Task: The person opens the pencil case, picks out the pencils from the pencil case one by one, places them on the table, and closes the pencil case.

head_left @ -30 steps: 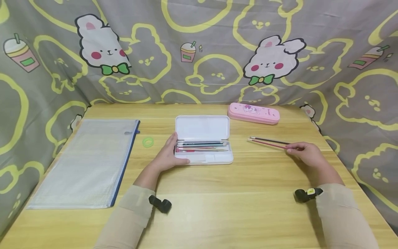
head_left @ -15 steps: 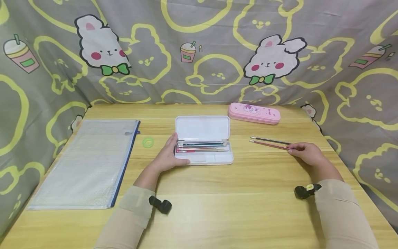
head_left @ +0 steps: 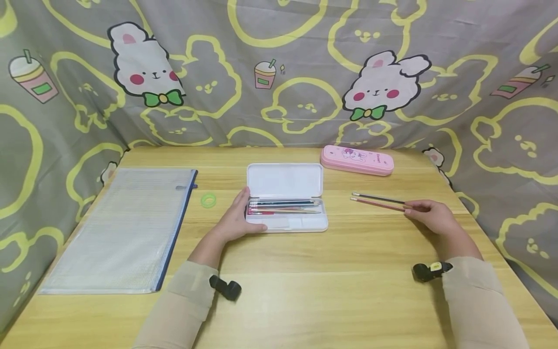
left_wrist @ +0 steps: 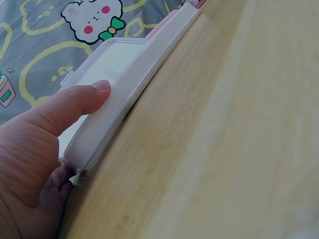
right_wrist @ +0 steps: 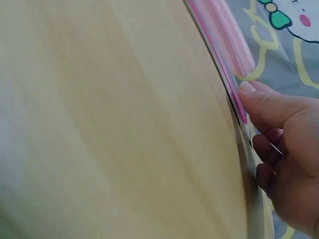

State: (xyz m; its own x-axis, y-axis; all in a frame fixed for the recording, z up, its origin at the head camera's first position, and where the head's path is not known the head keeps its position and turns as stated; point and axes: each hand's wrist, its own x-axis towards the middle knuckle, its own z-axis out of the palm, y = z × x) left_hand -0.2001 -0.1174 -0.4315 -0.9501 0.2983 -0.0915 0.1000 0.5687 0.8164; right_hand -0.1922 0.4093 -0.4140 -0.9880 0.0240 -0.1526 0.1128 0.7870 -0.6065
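In the head view a white pencil case (head_left: 285,180) lies with its lid up in the middle of the table. Several pencils (head_left: 283,204) fill its long compartment. My left hand (head_left: 233,220) holds the case at its left end; in the left wrist view the thumb (left_wrist: 82,102) is over the front wall and the fingers go round the end. To the right, my right hand (head_left: 431,215) holds a black pencil (head_left: 377,198) and a red pencil (head_left: 377,204) near their ends, thumb against the red one. The parts of the pencils inside the fingers are hidden.
A closed pink pencil case (head_left: 357,161) lies at the back, right of the white one. On the left is a translucent zip pouch (head_left: 117,232) with a blue edge. A green ring (head_left: 208,200) lies between pouch and left hand. Behind the table hangs a patterned curtain (head_left: 200,63).
The two pencils have shifted slightly to the right and their far ends stand a little further apart. My left hand keeps its place on the white case.
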